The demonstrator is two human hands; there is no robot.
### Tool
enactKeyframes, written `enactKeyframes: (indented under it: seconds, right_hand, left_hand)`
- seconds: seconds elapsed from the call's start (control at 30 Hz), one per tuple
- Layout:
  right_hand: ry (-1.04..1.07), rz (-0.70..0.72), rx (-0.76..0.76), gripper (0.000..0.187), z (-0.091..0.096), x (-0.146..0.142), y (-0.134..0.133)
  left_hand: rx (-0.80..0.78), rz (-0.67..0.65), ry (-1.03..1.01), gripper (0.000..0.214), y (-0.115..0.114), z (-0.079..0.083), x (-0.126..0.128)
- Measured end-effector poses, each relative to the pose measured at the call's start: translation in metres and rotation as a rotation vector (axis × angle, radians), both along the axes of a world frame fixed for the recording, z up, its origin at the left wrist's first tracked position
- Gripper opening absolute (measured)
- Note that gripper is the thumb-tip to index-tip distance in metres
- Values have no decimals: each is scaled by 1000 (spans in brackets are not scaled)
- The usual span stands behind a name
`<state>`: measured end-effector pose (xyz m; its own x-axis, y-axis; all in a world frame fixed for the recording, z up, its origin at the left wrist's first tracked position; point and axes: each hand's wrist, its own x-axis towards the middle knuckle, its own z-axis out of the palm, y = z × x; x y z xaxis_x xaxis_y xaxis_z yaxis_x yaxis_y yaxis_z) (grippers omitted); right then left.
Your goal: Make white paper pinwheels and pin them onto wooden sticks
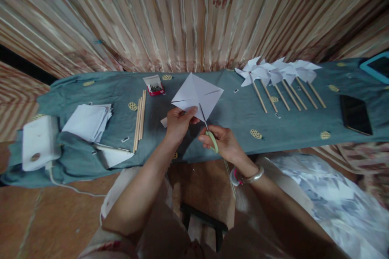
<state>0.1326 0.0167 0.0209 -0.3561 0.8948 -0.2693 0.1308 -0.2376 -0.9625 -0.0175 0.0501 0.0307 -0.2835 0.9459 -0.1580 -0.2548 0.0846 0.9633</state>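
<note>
My left hand (179,123) pinches the lower left edge of a white paper square (194,89), thumb on top. The square is turned like a diamond above the cloth, with slits running in from its left and right corners. Scissors with light green handles (212,141) are in my right hand (223,141), fingers in the loops. Their blades lie on the paper near its bottom corner, pointing toward the middle. Just left of my left hand, a small white scrap (164,122) rests on the cloth.
White paper pinwheels (275,72) on wooden sticks lie at the right, near a black phone (355,114). Leftward are bare wooden sticks (139,121), a red box of pins (155,88), stacked paper (88,121) and a corded white device (41,142). A green cloth (231,129) covers the narrow table.
</note>
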Motion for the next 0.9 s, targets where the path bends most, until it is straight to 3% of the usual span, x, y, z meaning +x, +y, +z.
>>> enactKeyframes:
  seconds: [0.9]
  right_hand:
    - [16, -14, 8, 39, 7, -3, 1]
  left_hand:
    - [4, -7, 2, 9, -1, 0, 1]
